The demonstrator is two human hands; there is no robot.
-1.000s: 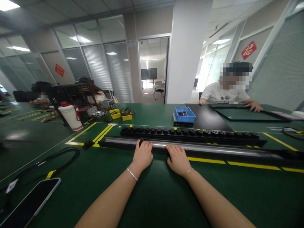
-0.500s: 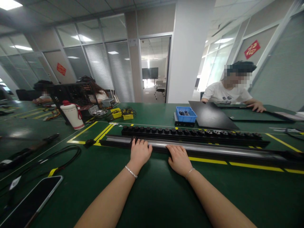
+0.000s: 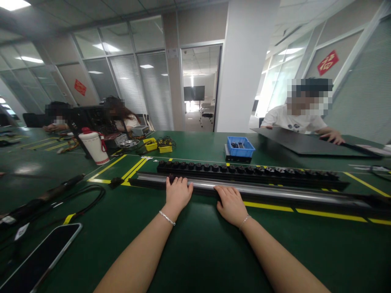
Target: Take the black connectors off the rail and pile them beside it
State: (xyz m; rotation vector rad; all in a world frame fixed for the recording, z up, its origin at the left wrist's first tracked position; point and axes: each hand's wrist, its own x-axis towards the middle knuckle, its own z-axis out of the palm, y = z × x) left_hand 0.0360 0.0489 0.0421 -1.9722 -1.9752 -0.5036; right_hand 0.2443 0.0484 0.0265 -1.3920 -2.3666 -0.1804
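Observation:
A long black rail (image 3: 293,194) with a shiny metal strip along its top lies across the table in front of me. My left hand (image 3: 179,192) is over its left part, fingers bent, with a small dark piece (image 3: 170,177) at the fingertips; its kind is unclear. My right hand (image 3: 230,202) holds the rail's near edge, fingers bent over the top and thumb on the near side. Just behind lies a second black rail (image 3: 244,176), topped by a row of small black wheel-like parts (image 3: 215,168).
Behind the rails stand a blue bin (image 3: 240,152), yellow trays (image 3: 165,149) and a white bottle (image 3: 94,148). Cables (image 3: 94,199) and a phone (image 3: 45,256) lie left. Across the table, a person (image 3: 301,116) handles a dark panel (image 3: 308,143); others sit far left.
My left hand has slid slightly left along the rail, the small dark piece moving with it. My right hand stays put. The person opposite has shifted the dark panel right and raised its far edge.

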